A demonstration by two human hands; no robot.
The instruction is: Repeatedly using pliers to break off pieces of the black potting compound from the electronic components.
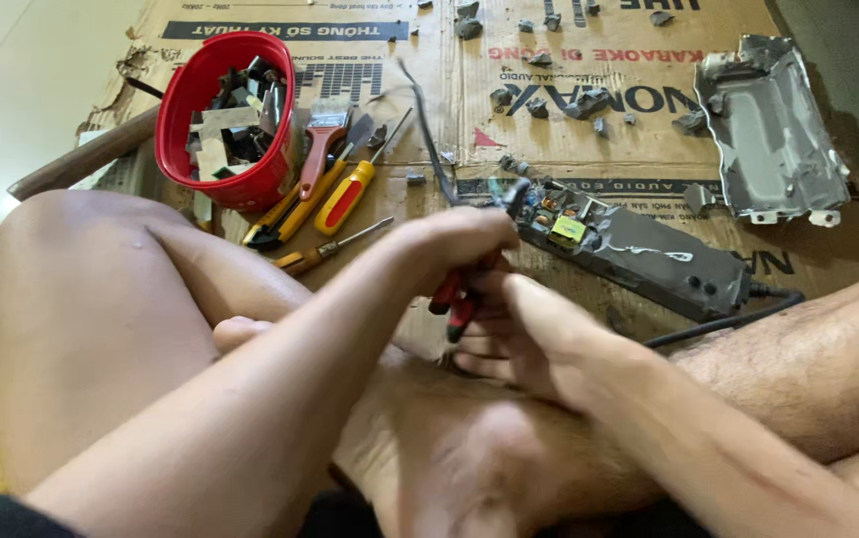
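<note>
the left hand (454, 244) is curled tight around the red handles of a pair of pliers (456, 299), whose nose reaches into the opened end of a dark power adapter (638, 254) lying on flattened cardboard (589, 60). the right hand (509, 339) cups loosely below, fingers half bent; whether it grips anything i cannot tell. a slip could gouge the exposed circuit board (559, 214) or nip the right fingers, since both sit close. a red bucket (225, 120), screwdrivers (345, 194) and a metal shield (773, 130) lie around on the pale tiled floor (11, 90).
</note>
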